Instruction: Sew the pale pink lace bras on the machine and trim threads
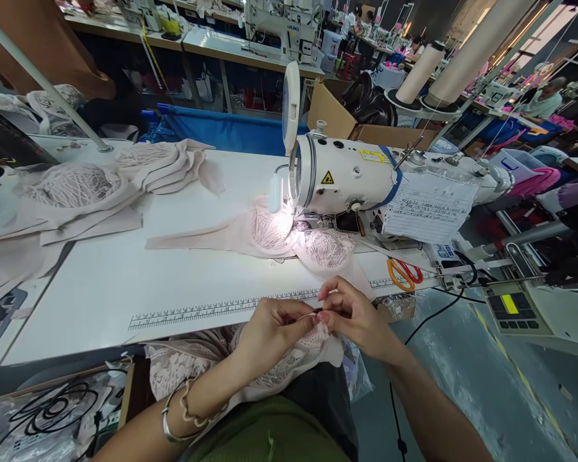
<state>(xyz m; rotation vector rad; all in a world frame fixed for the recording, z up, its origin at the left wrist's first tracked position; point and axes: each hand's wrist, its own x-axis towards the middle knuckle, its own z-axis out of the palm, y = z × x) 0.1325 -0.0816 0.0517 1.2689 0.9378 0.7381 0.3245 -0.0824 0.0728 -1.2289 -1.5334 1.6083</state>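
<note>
A: Pale pink lace garment piece (289, 359) — how does it handle?

B: Light, soft and floppy, likely easy to snag; best pinched at its edge. It lies in the lap below the white table's (125, 282) near edge.

A: The grip?

B: Left hand (270, 330) and right hand (354, 314) both pinch its upper edge.

Silver bangles (173, 417); green top (270, 433)
</note>
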